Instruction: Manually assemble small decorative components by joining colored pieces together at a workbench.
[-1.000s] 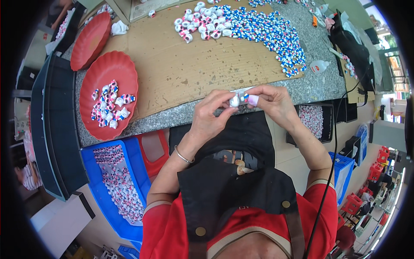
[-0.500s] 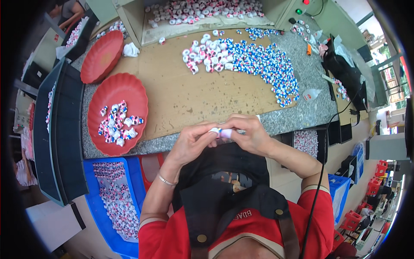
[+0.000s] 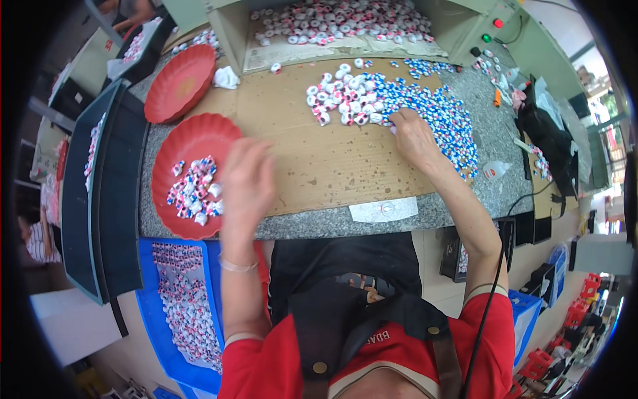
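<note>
My left hand is smeared by motion beside the right rim of a red scalloped bowl; its fingers cannot be read. In that bowl lies a cluster of small white, pink and blue figure pieces. My right hand reaches over the cardboard, fingertips drawn together at the near edge of a spread of tiny blue-and-white pieces. What those fingertips hold, if anything, is too small to make out. Left of them sits a heap of larger white-and-pink round pieces.
A second red bowl stands behind the first. More white-and-pink pieces fill the shelf opening at the back. Below the table's left edge is a blue tray of pieces. A white paper lies at the front edge; a black cable hangs at right.
My hands were together at the table's front edge, holding a small piece. They have parted: the left went toward the red bowl, the right to the blue-and-white pieces.
</note>
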`<move>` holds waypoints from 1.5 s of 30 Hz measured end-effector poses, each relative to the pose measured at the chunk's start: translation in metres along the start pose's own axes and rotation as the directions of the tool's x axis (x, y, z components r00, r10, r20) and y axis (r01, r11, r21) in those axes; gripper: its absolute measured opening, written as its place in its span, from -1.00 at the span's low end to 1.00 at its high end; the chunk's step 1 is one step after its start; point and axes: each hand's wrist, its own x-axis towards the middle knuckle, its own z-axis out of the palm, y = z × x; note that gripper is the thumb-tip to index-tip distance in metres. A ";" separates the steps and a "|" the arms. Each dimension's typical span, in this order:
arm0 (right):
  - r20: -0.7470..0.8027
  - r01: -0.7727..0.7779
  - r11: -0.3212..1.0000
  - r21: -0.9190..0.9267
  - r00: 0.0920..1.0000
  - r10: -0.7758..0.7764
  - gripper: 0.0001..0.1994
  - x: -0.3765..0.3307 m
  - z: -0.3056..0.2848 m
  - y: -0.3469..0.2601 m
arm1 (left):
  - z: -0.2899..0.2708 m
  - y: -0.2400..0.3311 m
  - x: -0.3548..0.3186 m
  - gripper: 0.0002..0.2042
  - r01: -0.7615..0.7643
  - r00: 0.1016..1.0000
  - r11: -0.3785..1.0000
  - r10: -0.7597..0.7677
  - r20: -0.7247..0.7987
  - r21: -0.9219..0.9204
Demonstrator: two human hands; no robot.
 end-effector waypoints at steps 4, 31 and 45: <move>-0.080 0.064 0.998 -0.006 0.995 -0.064 -0.82 -0.009 0.004 0.004 | 0.086 0.003 0.037 -0.87 0.071 0.997 0.997 -0.070 0.032 -0.021; 0.221 -0.272 0.907 0.321 0.953 0.207 -0.84 -0.087 -0.060 -0.021 | 0.064 0.061 -0.075 -0.70 0.691 0.710 -0.072 -0.112 0.695 -0.719; 0.165 0.166 0.974 0.152 0.968 -0.190 -0.91 -0.107 -0.058 -0.083 | 0.057 0.070 -0.080 -0.65 0.610 0.788 0.099 -0.173 0.590 -0.786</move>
